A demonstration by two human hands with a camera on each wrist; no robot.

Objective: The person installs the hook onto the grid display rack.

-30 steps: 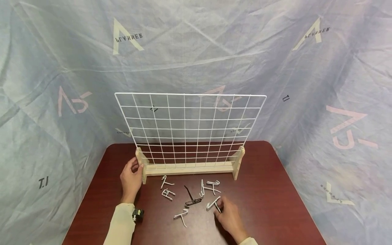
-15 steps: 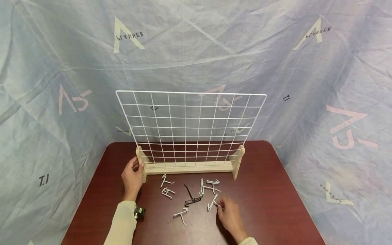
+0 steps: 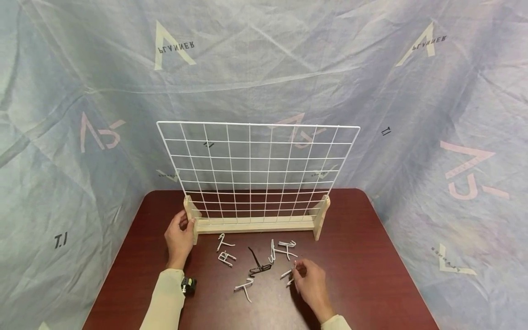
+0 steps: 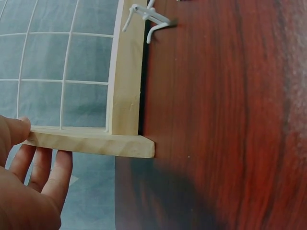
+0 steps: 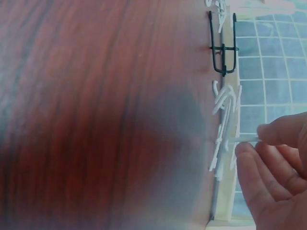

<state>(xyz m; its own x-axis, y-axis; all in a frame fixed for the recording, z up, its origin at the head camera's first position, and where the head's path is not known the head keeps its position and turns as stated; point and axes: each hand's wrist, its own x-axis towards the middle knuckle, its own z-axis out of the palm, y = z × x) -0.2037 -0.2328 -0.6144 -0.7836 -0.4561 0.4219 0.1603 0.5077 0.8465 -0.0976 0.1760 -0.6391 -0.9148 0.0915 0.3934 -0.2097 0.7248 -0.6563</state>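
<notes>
A white wire grid panel (image 3: 249,170) stands upright in a pale wooden stand (image 3: 255,227). My left hand (image 3: 178,238) holds the stand's left side piece (image 4: 96,144), thumb on the inner face and fingertips on the outer one. In front of the stand's right half, my right hand (image 3: 311,284) pinches a white wire hook (image 3: 286,274) between thumb and fingers. The right wrist view shows its thin stem (image 5: 245,139) between the fingertips, and its frame overlaps other white hooks behind.
On the dark red tabletop (image 3: 363,256) lie a black hook (image 3: 261,269) and several white hooks, one (image 3: 245,286) nearest the front. Two white hooks (image 3: 284,250) lie close together before the stand's right half. Grey printed cloth (image 3: 264,68) surrounds the table.
My right hand has turned the white hook in its fingers, so its frame, earlier slanting upward, now points its prongs left. The left hand has kept its hold on the stand.
</notes>
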